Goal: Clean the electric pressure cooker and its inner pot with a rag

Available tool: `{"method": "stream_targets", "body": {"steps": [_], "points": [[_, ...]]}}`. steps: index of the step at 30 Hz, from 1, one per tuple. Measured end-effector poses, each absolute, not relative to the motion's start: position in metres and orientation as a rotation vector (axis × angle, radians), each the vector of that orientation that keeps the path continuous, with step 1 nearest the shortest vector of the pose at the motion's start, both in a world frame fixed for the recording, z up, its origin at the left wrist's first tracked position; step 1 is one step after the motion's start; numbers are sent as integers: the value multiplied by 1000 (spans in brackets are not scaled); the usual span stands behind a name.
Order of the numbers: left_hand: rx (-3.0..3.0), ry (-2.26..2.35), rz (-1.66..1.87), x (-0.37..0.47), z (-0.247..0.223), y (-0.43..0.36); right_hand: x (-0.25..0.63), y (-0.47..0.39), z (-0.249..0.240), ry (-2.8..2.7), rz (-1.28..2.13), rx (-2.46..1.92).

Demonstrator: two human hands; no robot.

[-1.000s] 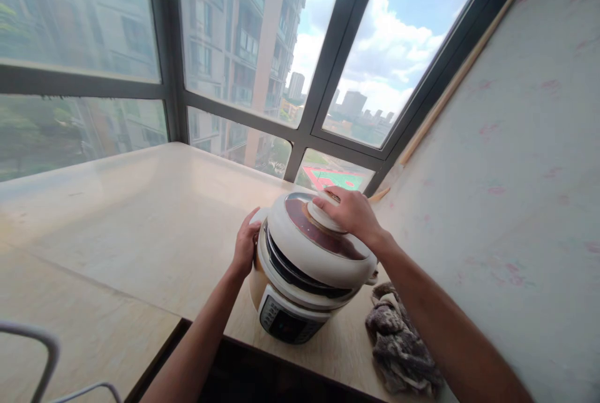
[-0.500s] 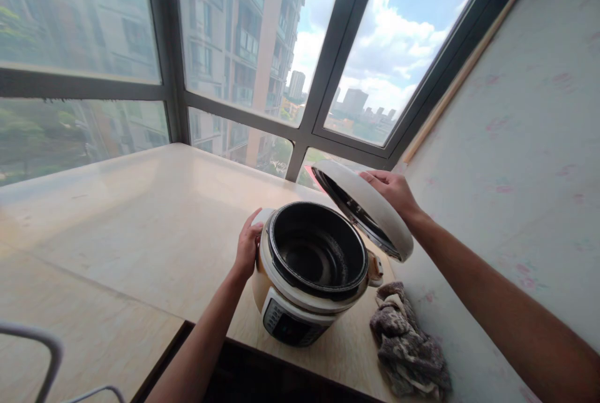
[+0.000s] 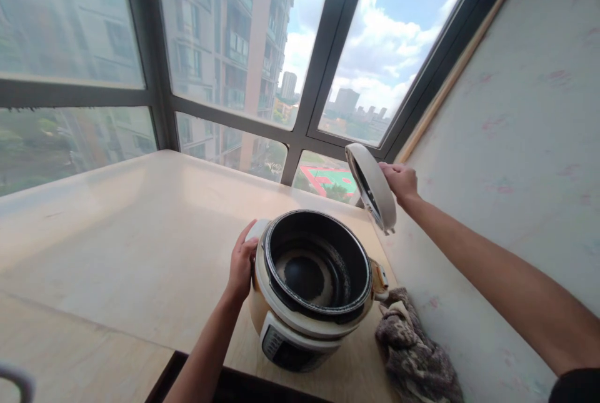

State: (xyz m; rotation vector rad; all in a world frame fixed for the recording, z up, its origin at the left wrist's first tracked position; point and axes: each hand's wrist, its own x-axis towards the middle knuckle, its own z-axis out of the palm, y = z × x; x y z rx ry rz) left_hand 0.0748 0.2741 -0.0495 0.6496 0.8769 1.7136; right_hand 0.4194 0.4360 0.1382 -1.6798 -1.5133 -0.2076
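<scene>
Gripping tilted lid (image 3: 372, 194) in right hand (image 3: 400, 181); pressing left hand (image 3: 241, 262) flat against open cooker (image 3: 309, 293) on bench (image 3: 140, 234).

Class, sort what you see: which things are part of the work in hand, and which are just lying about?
In use: cooker, steadied by left hand; lid, held tilted by right hand.
Lying about: crumpled cloth on the counter.

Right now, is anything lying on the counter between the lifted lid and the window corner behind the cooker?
Nothing visible: the counter behind the cooker is bare. The right hand holds the lid on edge; the rag lies nearer, by the wall.
</scene>
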Motion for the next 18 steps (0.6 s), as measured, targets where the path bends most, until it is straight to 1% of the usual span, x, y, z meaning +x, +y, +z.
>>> {"method": "stream_targets", "body": {"steps": [3,7,12,18], "points": [[619,874,1695,75,-44,271,408,445,122,-1514,-269,-1882],[561,852,1683,75,-43,272,399,458,90,-1663,-328,-2105],[572,929,1685,74,-48,274,400,478,51,-1724,-361,-2181],[570,1021,1669,74,-45,274,410,488,15,-1767,-336,-2222]]}}
